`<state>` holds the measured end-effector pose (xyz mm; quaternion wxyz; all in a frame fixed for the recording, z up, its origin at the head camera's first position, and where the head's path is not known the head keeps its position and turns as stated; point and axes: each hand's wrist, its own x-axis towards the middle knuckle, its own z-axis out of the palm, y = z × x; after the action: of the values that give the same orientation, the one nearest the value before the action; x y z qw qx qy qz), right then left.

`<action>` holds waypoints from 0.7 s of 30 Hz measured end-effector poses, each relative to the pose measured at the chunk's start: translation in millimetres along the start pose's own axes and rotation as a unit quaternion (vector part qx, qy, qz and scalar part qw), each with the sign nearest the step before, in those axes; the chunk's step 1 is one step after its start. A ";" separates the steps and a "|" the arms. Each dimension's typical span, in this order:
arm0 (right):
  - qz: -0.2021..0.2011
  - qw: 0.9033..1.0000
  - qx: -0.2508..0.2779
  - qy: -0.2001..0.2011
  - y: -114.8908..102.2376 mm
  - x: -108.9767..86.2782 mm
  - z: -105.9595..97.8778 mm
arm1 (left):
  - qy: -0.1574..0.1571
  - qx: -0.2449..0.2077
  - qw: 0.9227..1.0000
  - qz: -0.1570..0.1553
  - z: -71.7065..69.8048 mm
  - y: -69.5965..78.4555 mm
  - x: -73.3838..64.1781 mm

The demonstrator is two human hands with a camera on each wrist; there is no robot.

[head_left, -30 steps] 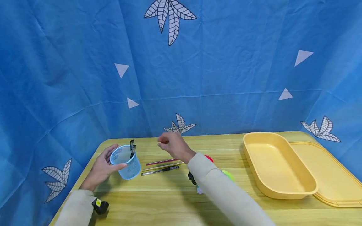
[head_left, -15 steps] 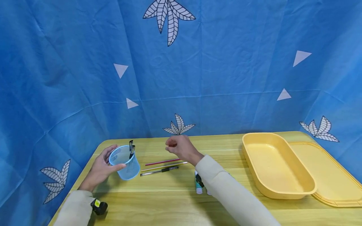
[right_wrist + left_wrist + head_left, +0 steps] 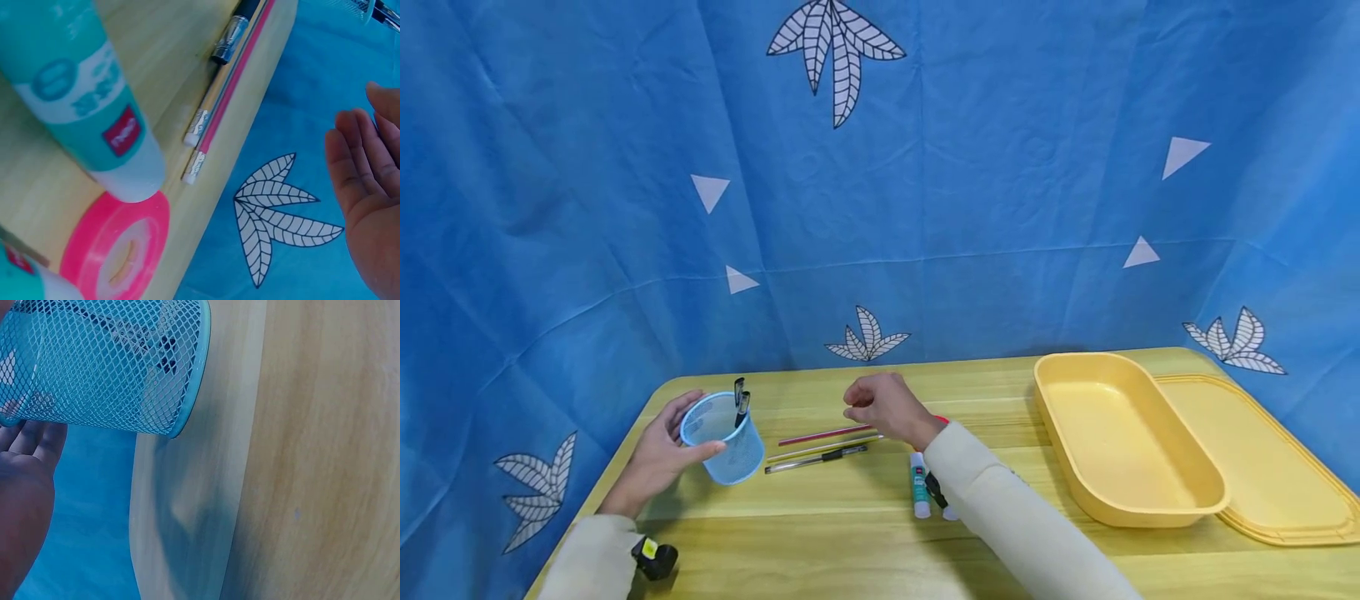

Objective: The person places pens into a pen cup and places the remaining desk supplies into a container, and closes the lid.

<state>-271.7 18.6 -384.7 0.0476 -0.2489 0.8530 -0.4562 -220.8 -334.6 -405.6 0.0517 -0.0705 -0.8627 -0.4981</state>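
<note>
My left hand (image 3: 658, 450) grips a light blue mesh pen cup (image 3: 739, 457), thumb on the near side and fingers behind. Two dark pens (image 3: 742, 406) stand in the cup, leaning toward its right rim. In the left wrist view the mesh cup (image 3: 106, 375) is held above the table, with fingertips under its lower side. My right hand (image 3: 891, 408) hovers over the far middle of the table, fingers loosely bent and holding nothing. Below and left of it lie a red pencil (image 3: 823, 435), a yellow pencil (image 3: 820, 448) and a clear pen with black grip (image 3: 816, 459).
A glue stick (image 3: 920, 485) lies near the right forearm, with a second one partly hidden by the sleeve. Beside them is a pink-red tape roll (image 3: 119, 247). A yellow tray (image 3: 1052, 417) and its flat lid (image 3: 1262, 467) sit at the right. Blue cloth (image 3: 985, 183) hangs behind.
My right hand has drawn back to the right and slightly down from near the cup, uncovering the glue stick. The left hand still holds the cup, and the view has shifted slightly.
</note>
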 end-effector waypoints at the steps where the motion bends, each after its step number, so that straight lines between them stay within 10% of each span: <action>1: 0.004 1.000 0.003 -0.004 0.9 -0.2 0.7 | 0.000 0.000 1.000 -0.001 -0.5 0.4 -0.4; 21: 0.021 0.998 -0.045 -0.045 20.5 -5.4 9.6 | 0.002 -0.004 1.000 0.009 0.8 -0.1 1.0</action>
<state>-271.9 23.3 -407.5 0.0842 -0.2535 0.8747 -0.4045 -221.8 -333.9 -405.9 0.0580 -0.0772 -0.8600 -0.5011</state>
